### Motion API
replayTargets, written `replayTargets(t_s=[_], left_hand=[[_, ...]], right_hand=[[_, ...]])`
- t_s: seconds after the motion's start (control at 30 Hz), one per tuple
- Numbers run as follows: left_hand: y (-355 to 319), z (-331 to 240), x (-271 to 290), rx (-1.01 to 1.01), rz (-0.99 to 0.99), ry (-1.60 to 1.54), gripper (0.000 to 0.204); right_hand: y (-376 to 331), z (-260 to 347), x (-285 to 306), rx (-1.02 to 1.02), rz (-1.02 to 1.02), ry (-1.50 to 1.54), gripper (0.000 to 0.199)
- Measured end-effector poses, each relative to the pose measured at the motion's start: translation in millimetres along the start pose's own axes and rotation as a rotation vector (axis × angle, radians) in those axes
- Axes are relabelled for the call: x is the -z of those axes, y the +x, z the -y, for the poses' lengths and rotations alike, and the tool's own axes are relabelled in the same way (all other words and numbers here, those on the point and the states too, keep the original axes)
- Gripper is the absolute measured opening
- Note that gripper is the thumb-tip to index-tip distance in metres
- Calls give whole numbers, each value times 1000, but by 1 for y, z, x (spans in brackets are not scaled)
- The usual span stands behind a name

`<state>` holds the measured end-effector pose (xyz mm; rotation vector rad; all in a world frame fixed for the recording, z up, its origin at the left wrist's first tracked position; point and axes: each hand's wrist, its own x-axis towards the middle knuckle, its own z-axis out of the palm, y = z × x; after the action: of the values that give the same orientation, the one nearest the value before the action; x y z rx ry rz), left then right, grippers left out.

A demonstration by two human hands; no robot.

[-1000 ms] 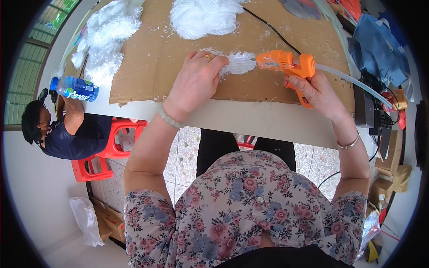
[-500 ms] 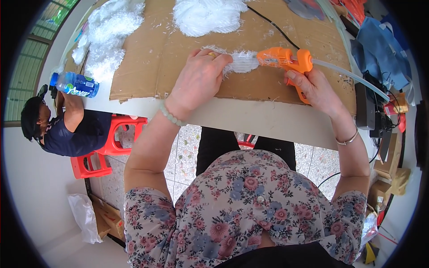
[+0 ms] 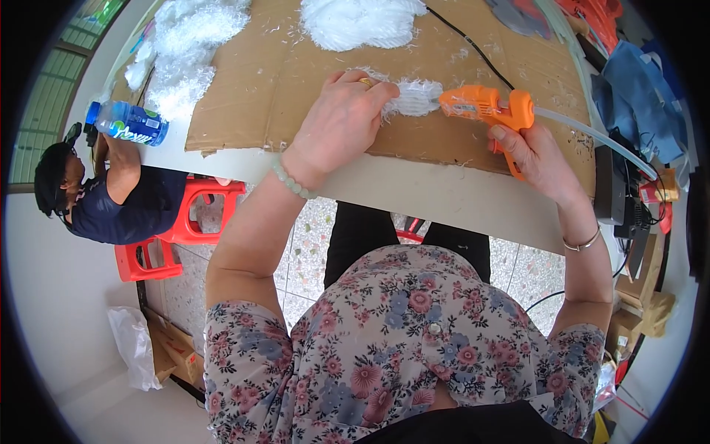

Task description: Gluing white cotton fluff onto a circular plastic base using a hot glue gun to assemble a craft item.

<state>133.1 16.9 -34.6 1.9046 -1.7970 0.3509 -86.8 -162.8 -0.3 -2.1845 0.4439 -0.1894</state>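
Note:
My right hand [image 3: 534,157] is wrapped round the handle of an orange hot glue gun [image 3: 481,103], a long translucent glue stick [image 3: 592,133] sticking out of its back. The gun's nozzle points left and meets the right end of a small white fringed piece [image 3: 416,98] with ridged rows. On the left end of that piece, my left hand [image 3: 346,115] has its fingers bent and closed, pinching or pressing it; the fingertips are partly hidden. Beneath both hands lies a brown cardboard sheet [image 3: 244,111].
A white fluffy pile [image 3: 196,44] and a white ridged pad [image 3: 359,22] lie farther back. The gun's black cord [image 3: 473,44] runs across the cardboard. A blue-capped bottle [image 3: 133,123] stands left, near a seated person [image 3: 126,192] on a red stool [image 3: 200,214]. Blue cloth [image 3: 640,100] lies right.
Both hands, the glue gun and the white piece appear slightly farther right, as does the whole tabletop. The grips look the same.

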Motion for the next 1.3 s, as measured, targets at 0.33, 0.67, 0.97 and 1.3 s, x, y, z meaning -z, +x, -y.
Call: replayTargets(t_s=[0.33,0.67,0.97,1.3], left_hand=[[0,6,-3,13,-29,-73,25],[3,6,-1,35,-42,-154,19],[4,5,0,78,-42,-206,20],[4,8,0,78,-33,-223,22]], right_hand=[[0,7,-2,55,24,-68,41],[11,6,-6,-20,146,-19,42],[19,12,-11,13,144,-32,34],[12,6,0,50,116,88,31]])
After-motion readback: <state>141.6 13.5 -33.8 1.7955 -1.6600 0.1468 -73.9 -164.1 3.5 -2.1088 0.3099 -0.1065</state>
